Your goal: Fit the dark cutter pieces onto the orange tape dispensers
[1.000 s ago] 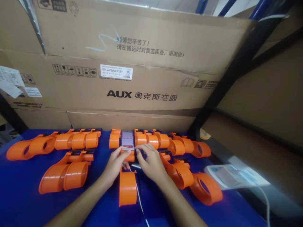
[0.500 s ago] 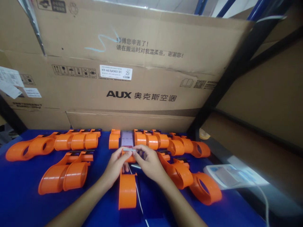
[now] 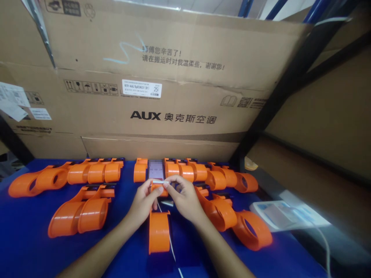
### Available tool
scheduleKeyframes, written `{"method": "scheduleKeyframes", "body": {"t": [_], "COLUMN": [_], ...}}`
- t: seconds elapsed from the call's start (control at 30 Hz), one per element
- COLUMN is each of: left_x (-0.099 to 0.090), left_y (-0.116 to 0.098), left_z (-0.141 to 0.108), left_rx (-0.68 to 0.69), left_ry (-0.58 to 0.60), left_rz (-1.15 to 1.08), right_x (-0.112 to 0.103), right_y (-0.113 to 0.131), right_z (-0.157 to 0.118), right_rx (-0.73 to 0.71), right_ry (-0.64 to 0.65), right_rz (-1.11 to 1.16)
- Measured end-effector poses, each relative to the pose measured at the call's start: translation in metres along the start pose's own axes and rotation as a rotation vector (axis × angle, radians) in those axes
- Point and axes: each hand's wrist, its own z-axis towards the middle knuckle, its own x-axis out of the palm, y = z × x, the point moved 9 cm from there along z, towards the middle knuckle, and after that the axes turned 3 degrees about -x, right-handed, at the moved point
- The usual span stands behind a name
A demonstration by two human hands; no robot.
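Head: 2 hands [image 3: 142, 202] [image 3: 184, 199] hold 1 orange piece [image 3: 159, 233], 1 white strip [image 3: 158, 182].

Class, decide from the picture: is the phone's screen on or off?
On. The phone glows pale and shows a row of digits.

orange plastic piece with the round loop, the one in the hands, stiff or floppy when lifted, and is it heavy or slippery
The orange plastic looped piece is probably stiff, since its band shows an even curve. It is likely light for its size, as similar orange plastic pieces show hollow loops. It might slip slightly: its surface looks smooth and shiny.
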Motion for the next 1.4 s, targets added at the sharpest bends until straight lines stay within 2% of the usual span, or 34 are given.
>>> {"method": "scheduleKeyframes", "body": {"t": [0.27,0.47,0.77,0.87,1.0,1.13,1.23,1.4], "left_x": [-0.005,-0.013,-0.032,-0.035,-0.036,-0.032,-0.032,-0.034], "left_y": [-0.003,-0.003,-0.015,-0.022,-0.024,-0.019,-0.015,-0.011], "left_z": [0.002,0.002,0.002,0.003,0.002,0.001,0.001,0.003], "left_rx": [0.013,0.007,0.001,0.01,0.028,0.026,0.017,-0.016], "left_ry": [-0.037,-0.085,-0.127,-0.107,-0.108,-0.106,-0.116,-0.146], "left_rz": [-0.008,-0.032,-0.188,-0.245,-0.261,-0.25,-0.248,-0.298], "right_x": [-0.005,-0.011,-0.038,-0.023,0.015,0.044,0.052,0.052], "right_y": [0.001,-0.001,-0.009,-0.003,0.012,0.019,0.02,0.021], "right_z": [0.001,0.004,0.01,0.007,-0.004,-0.017,-0.021,-0.021], "right_rx": [0.003,0.006,-0.008,-0.029,-0.141,-0.217,-0.242,-0.271], "right_ry": [-0.035,-0.067,-0.215,-0.083,0.204,0.408,0.458,0.474], "right_rz": [0.008,0.095,0.095,0.003,-0.185,-0.296,-0.384,-0.434]}}
